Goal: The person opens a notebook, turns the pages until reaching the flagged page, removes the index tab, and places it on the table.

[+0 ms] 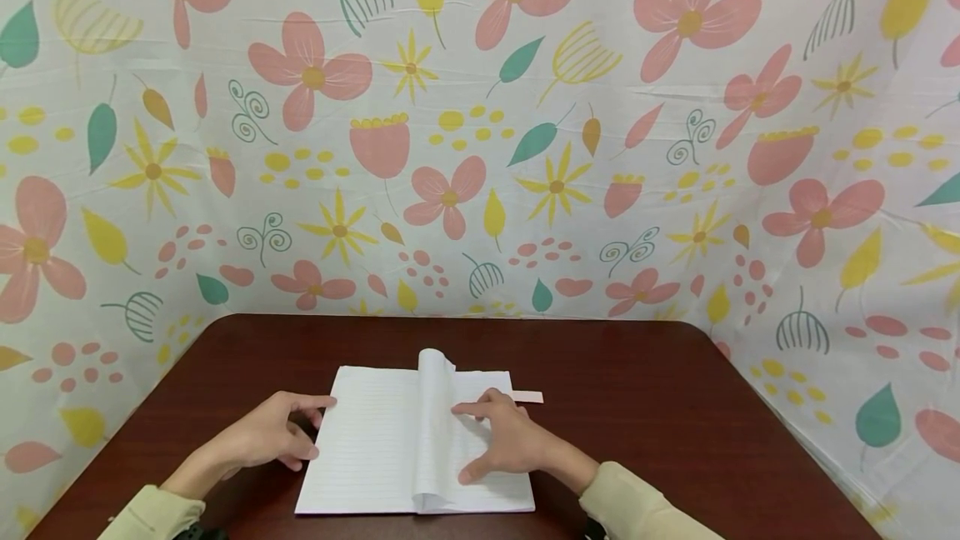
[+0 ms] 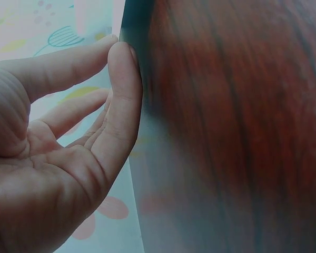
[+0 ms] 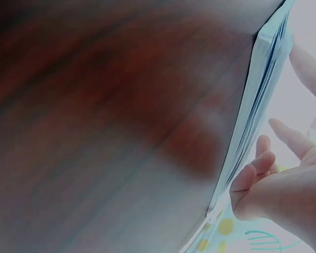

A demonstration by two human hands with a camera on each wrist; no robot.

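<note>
An open lined notebook (image 1: 375, 448) lies on the dark brown table (image 1: 637, 407), with a leaf (image 1: 433, 423) standing curled up at its middle. My left hand (image 1: 277, 436) rests at the notebook's left edge, fingers relaxed and touching the page border. My right hand (image 1: 504, 440) lies flat on the right page, fingers spread beside the raised leaf. In the left wrist view the fingers (image 2: 124, 105) lie straight along the page edge. The right wrist view shows the notebook's page stack (image 3: 260, 95) edge-on with fingers (image 3: 253, 174) next to it.
A small pink paper strip (image 1: 528, 396) pokes out by the notebook's upper right corner. Floral patterned cloth (image 1: 480, 132) walls the table at the back and both sides. Bare tabletop lies to the right of the notebook.
</note>
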